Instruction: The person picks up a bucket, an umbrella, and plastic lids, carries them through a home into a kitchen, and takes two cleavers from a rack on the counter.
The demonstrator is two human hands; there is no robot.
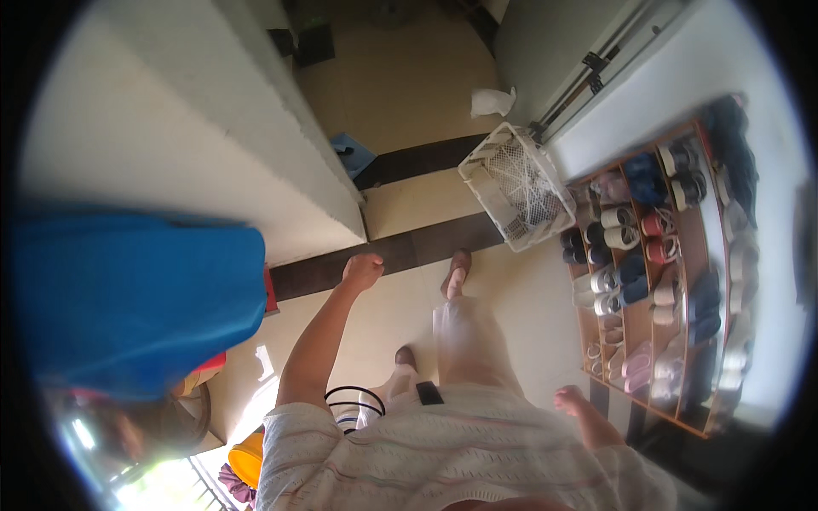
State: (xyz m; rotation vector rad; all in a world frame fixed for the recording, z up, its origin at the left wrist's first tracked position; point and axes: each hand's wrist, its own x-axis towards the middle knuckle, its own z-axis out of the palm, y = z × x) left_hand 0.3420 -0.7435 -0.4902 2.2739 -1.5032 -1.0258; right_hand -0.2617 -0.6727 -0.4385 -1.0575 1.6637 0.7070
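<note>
My left hand (363, 271) swings forward over the tiled floor (402, 297), its fingers curled in and nothing seen in them. Below it runs a dark tile strip (409, 249) across the doorway. Out to the side, my right hand (571, 399) hangs with curled fingers, also holding nothing visible. The wooden shoe rack (629, 319) is the nearest thing to it, with the hand apart from it. My brown shoes (457, 265) are mid-stride, one foot ahead of the other. A black cable (358, 388) loops at my waist.
A white plastic crate (511, 185) stands by the doorway's right side, with a white bag (492, 102) beyond. Several pairs of shoes fill the rack. At left, a blue cover (140, 300) drapes something bulky beside the wall corner (361, 230). A light blue item (353, 155) lies past it.
</note>
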